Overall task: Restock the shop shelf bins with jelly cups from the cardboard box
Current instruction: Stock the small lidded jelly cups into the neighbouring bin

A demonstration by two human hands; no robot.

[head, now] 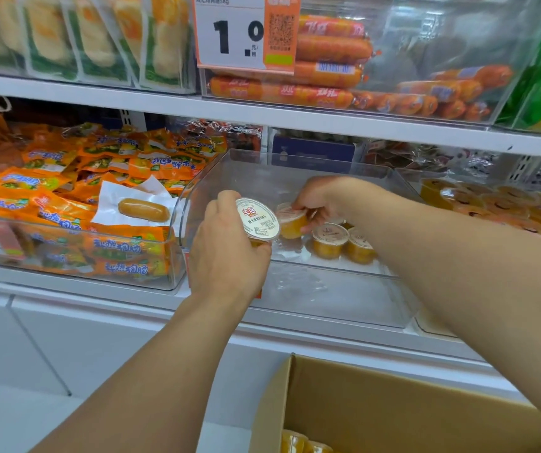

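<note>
A clear plastic bin (344,302) stands on the middle shelf in front of me. My left hand (226,253) grips a yellow jelly cup (257,219) with a white printed lid, held at the bin's front left corner. My right hand (324,199) reaches into the bin and holds a second jelly cup (290,219) near the bin's floor. Two more cups (329,240) stand upright inside, right of it. The open cardboard box (393,410) sits low at the right, with a few yellow cups (301,444) showing at its bottom edge.
A bin of orange snack packets (76,220) stands to the left, with a price sign on it. Another bin of yellow jelly cups (491,204) is to the right. Above hangs a shelf with sausages (327,70) and a price tag (246,31).
</note>
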